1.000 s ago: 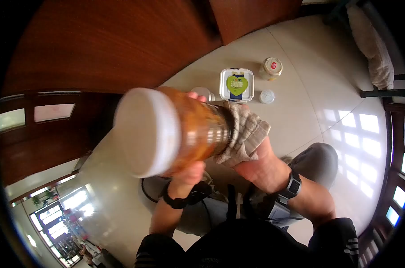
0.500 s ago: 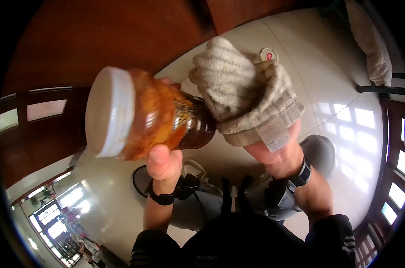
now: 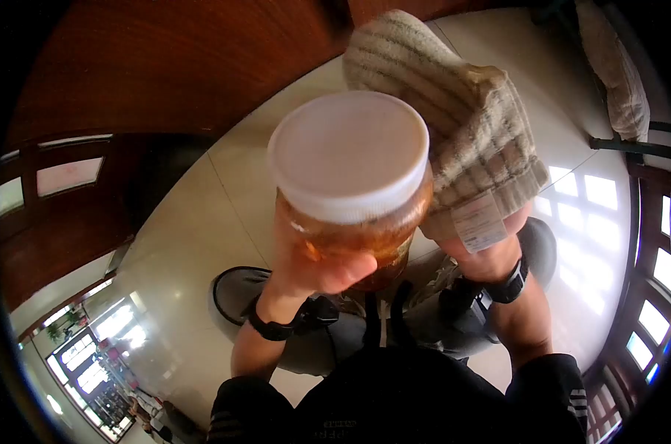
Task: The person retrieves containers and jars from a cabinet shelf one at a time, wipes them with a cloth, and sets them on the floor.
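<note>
My left hand (image 3: 306, 270) is wrapped round a clear jar (image 3: 383, 233) with amber-brown contents, its thumb across the front. The jar's wide white lid (image 3: 349, 148) faces up toward me, the body tapering away beneath it. A beige checked towelling cloth (image 3: 472, 140) with a white label covers the fingers of my right hand (image 3: 487, 255), so only the lower palm and wrist show. Hand and cloth are at the jar's right side, where the cloth overlaps behind the jar in this view.
Dark red-brown wooden panels (image 3: 202, 66) rise ahead and to the left above the pale tiled floor (image 3: 195, 214). At the upper right stands a dark metal frame (image 3: 635, 146) beside a light cushion (image 3: 624, 89). My knees and shoes lie below my hands.
The jar has swung from lying sideways at the left to nearly upright in the middle, lid up. The cloth has moved slightly right and spread out. The small round floor object is now hidden.
</note>
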The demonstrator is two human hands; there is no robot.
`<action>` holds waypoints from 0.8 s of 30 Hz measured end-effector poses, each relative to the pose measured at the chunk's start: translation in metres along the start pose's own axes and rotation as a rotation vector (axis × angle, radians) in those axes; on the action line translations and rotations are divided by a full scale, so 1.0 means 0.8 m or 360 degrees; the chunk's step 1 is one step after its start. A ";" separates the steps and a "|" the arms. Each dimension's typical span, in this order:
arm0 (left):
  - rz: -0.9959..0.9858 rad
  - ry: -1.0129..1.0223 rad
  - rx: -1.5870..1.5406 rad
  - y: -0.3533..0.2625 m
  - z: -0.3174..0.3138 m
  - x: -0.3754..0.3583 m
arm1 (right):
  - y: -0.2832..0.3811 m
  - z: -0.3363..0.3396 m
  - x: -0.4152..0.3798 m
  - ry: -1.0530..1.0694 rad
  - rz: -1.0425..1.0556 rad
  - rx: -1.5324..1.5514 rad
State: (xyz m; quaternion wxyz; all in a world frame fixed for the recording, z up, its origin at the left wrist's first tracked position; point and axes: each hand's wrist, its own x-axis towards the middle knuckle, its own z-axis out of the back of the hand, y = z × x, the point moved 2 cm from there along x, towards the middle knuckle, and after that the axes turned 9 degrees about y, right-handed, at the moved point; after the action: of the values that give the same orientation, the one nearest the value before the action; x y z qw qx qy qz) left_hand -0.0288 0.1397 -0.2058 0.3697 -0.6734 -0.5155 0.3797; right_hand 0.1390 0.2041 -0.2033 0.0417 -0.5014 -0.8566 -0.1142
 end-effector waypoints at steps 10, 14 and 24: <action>0.0057 0.0001 -0.0098 0.003 0.003 0.013 | -0.012 0.008 -0.006 -0.0381 0.0353 -0.0870; -0.0115 0.0354 0.0061 0.017 0.015 0.031 | -0.020 0.015 -0.006 -0.0420 0.0535 -0.1535; -0.0541 -0.0274 0.0524 -0.047 0.014 0.036 | -0.003 0.018 0.020 -0.1204 -0.0185 -0.0201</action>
State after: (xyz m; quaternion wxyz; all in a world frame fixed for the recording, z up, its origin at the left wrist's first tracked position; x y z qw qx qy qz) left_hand -0.0493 0.1760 -0.1806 0.4877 -0.4729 -0.5820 0.4469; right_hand 0.1293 0.2201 -0.2144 -0.3147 -0.4603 -0.8298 0.0242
